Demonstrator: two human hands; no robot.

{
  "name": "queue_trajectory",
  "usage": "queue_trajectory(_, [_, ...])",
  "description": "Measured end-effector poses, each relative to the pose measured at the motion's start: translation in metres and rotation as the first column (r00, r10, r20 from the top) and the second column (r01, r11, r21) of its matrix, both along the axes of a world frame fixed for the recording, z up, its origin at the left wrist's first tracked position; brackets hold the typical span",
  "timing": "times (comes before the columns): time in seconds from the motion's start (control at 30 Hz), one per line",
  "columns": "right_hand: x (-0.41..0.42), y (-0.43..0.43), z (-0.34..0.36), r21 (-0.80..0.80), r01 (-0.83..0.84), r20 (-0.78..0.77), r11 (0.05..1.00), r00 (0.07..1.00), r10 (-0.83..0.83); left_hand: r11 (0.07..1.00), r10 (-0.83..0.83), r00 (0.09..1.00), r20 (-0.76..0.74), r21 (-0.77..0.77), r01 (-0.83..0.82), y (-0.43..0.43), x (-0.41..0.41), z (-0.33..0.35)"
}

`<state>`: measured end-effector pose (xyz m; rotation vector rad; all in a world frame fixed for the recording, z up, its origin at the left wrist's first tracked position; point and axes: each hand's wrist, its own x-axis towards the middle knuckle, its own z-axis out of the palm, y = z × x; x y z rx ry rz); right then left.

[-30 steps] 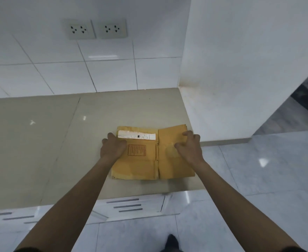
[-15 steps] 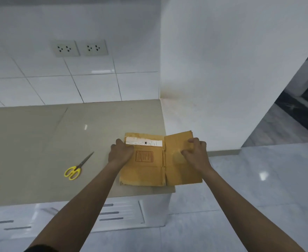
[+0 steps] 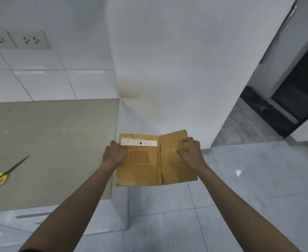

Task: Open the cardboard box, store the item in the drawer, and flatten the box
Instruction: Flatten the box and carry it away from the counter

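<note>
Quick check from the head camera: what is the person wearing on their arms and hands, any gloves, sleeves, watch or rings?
Both hands are bare: no gloves on the left hand or the right hand. The forearms are uncovered, with no watch or bracelet at either wrist, and no rings can be made out. A dark edge at the bottom of the frame beside the left upper arm may be a short sleeve; too little shows to say more.

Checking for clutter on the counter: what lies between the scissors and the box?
Only bare countertop in the head view; nothing sits between the scissors and the box.
</note>
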<state>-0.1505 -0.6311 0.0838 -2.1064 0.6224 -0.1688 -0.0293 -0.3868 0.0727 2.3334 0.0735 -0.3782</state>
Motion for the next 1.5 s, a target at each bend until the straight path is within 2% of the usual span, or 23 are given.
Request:
queue_trajectory(0.27, [0.011, -0.06, -0.017, 0.038, 0.051, -0.045, 0.998, 0.998, -0.05, 0.999, -0.044, 0.998, -0.041, 0.015, 0.045, -0.071, 0.036, -0.023])
queue_trajectory(0.63, [0.125, -0.148, -0.044, 0.065, 0.116, -0.105, 0.991, 0.989, -0.109, 0.998, -0.037, 0.994, -0.106, 0.054, 0.043, -0.153, 0.135, -0.049])
queue_trajectory(0.8, [0.167, -0.175, -0.076, 0.045, 0.085, -0.154, 0.995, 0.985, -0.077, 0.997, -0.022, 0.99, -0.139, 0.072, 0.033, -0.181, 0.179, -0.084])
queue_trajectory(0.9, [0.184, -0.188, -0.1, 0.052, 0.068, -0.2, 0.996, 0.978, -0.056, 1.0, 0.021, 0.984, -0.177, 0.021, -0.017, -0.193, 0.193, -0.111])
queue_trajectory(1.1, [0.224, -0.207, -0.199, 0.072, 0.017, -0.308, 0.997, 0.952, 0.006, 0.993, 0.117, 0.969, -0.217, 0.017, -0.117, -0.216, 0.212, -0.209])
queue_trajectory(1.37, [0.254, -0.239, -0.383, 0.115, -0.027, -0.394, 0.993, 0.917, 0.07, 0.994, 0.034, 0.976, -0.217, 0.111, -0.01, -0.235, 0.233, -0.386])
queue_trajectory(1.5, [0.265, -0.258, -0.475, 0.124, -0.038, -0.403, 0.992, 0.911, 0.086, 0.993, -0.031, 0.975, -0.221, 0.105, 0.056, -0.253, 0.235, -0.48])
